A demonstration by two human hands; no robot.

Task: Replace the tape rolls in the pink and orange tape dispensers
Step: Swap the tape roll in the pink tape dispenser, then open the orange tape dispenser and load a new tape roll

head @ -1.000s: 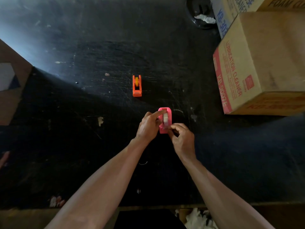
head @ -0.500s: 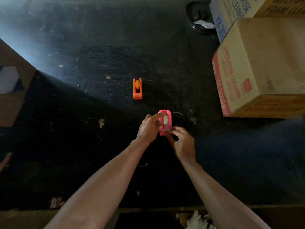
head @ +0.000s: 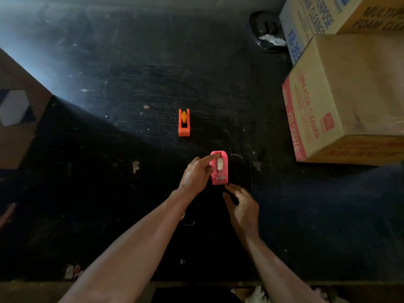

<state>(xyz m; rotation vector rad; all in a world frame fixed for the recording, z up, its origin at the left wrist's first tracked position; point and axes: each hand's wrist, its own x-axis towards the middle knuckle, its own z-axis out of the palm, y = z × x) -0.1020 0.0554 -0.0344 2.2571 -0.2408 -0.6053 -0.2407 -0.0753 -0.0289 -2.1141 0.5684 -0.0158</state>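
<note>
The pink tape dispenser stands on the black table with a white tape roll seated in it. My left hand grips the dispenser's left side, its forefinger lying across the top of the roll. My right hand hovers just below the dispenser's near end, fingers loosely apart, holding nothing. Farther back, the orange tape dispenser stands alone with a yellow roll in it.
Two cardboard boxes fill the right side, the front one stacked against a blue-sided one. A dark round dish with crumpled paper sits at the back. A brown board lies at the left edge.
My right hand has let go of the pink dispenser's near end and drawn back toward me. The left hand keeps its hold on the dispenser.
</note>
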